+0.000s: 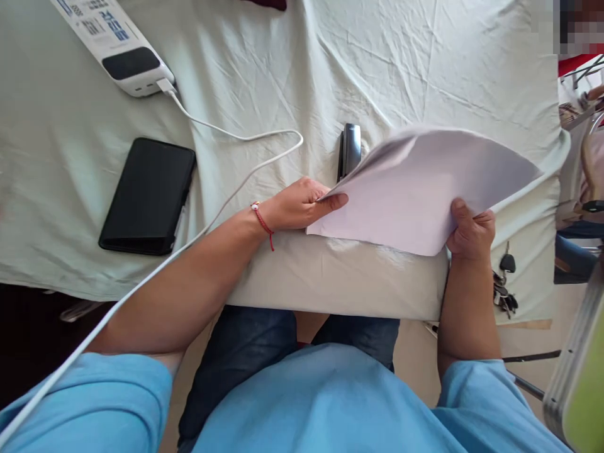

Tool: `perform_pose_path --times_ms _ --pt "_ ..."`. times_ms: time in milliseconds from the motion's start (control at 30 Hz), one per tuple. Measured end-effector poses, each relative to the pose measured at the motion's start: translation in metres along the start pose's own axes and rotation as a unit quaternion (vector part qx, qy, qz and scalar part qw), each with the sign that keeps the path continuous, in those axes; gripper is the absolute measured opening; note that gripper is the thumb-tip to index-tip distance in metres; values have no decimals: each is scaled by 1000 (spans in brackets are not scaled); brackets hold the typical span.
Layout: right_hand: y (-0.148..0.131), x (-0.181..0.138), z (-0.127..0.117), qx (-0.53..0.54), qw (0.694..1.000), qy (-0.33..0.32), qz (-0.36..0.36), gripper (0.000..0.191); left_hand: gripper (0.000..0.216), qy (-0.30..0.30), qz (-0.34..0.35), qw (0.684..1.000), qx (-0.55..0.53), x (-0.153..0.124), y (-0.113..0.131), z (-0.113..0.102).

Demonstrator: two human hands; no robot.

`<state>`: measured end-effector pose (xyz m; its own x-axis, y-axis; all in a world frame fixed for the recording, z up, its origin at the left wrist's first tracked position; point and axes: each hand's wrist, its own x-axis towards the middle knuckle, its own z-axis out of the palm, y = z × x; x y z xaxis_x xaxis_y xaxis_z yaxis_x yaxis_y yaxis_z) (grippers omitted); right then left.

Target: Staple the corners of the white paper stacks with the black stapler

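A stack of white paper sheets (401, 195) is held between my two hands above the table's near edge, its far side curving upward. My left hand (304, 204) grips the left end, thumb on top and fingers underneath; a red string bracelet circles that wrist. At the right end, my right hand (472, 229) pinches the sheets with the thumb over them. Just beyond the left end of the paper lies a black stapler (350, 148), its near part hidden by the sheets.
A black phone-like case (148, 195) lies at the left. Behind it, a white power bank (136, 66) feeds a white cable (255, 167) that runs across the cloth and over my left arm. Keys (504, 289) rest right of my right forearm. Pale cloth (245, 56) covers the table.
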<state>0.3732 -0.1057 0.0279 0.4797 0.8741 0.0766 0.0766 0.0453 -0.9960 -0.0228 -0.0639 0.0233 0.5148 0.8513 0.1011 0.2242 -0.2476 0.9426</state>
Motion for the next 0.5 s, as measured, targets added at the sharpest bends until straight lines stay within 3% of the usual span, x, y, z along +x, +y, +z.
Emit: perform_pose_path --times_ms 67,133,300,400,500 --pt "-4 0 -4 -28 999 -9 21 64 62 -5 -3 1000 3 2 4 -2" --pt "-10 -2 -11 -58 997 -13 53 66 55 27 -19 999 -22 4 4 -3" --pt "-33 -10 -30 -132 979 -38 151 72 18 53 -74 987 -131 7 2 -5" --pt "-45 -10 -37 -173 960 -56 212 74 28 48 -88 990 -100 6 4 -5" --pt "-52 -8 -42 -216 929 -95 287 74 16 50 -78 995 -25 5 5 -6"
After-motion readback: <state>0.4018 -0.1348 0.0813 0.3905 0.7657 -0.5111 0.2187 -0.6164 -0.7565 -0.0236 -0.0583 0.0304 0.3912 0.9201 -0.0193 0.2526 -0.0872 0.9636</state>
